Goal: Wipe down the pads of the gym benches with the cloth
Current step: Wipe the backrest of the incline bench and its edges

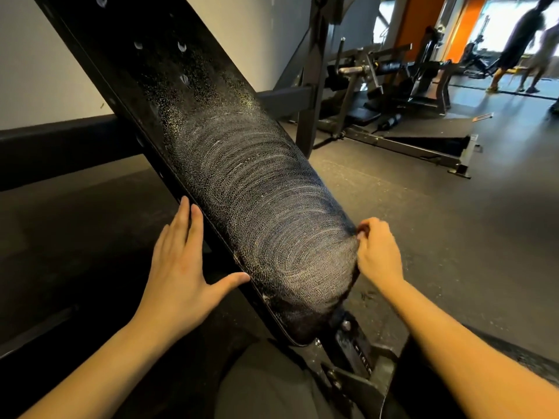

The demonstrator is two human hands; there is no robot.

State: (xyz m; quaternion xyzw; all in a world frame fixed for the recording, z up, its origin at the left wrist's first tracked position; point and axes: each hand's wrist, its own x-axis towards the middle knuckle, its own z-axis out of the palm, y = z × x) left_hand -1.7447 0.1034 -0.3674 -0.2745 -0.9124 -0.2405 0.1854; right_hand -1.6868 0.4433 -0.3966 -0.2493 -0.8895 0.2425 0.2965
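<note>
A long black bench pad (242, 182) slants from the upper left down to the lower middle. White swirled wipe streaks cover its lower half, and fine droplets speckle it higher up. My left hand (178, 267) lies flat with straight fingers against the pad's left side edge, thumb spread toward its lower end. My right hand (378, 252) is at the pad's right edge with curled fingers pinching a dark cloth (352, 281). The cloth hangs along that edge and is hard to tell from the pad.
The bench's metal hinge bracket (357, 355) sits just below the pad's lower end. An upright steel post (311, 86) stands behind the pad. Other gym machines (393, 86) fill the back right, where two people (520, 46) stand. Rubber floor (423, 207) spreads to the right.
</note>
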